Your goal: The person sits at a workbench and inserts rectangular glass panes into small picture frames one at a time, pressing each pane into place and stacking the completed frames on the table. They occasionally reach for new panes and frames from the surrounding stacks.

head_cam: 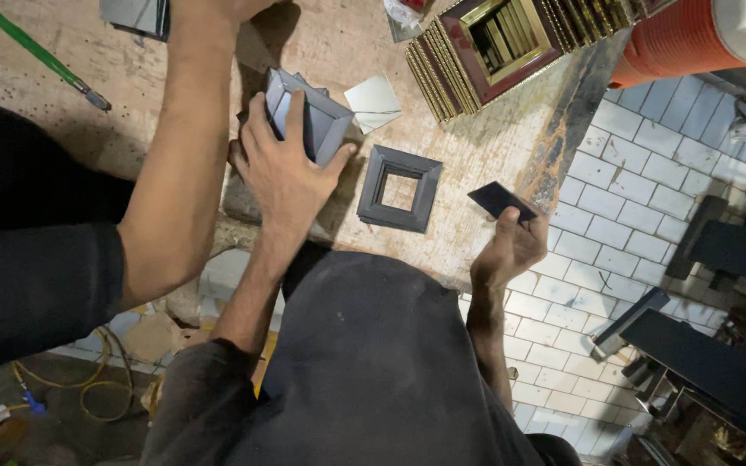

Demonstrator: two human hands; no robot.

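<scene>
My left hand (pixel 285 168) grips a small grey square picture frame (pixel 321 121), tilted up on its edge on the worn wooden table (pixel 468 164). A second grey square frame (pixel 400 188) lies flat just right of it, nothing filling its opening. My right hand (pixel 507 246) hovers at the table's right edge, pinching a thin dark square panel (pixel 500 199) by its lower side. A pale square sheet (pixel 374 101) lies on the table behind the frames.
Another person's bare arm (pixel 179 164) in a dark sleeve reaches across from the left to the table's far side. Gold and maroon frames (pixel 498 43) are stacked at the back, beside an orange ribbed container (pixel 692 39). A green-handled tool (pixel 32 52) lies far left. White tiled floor (pixel 623 224) is on the right.
</scene>
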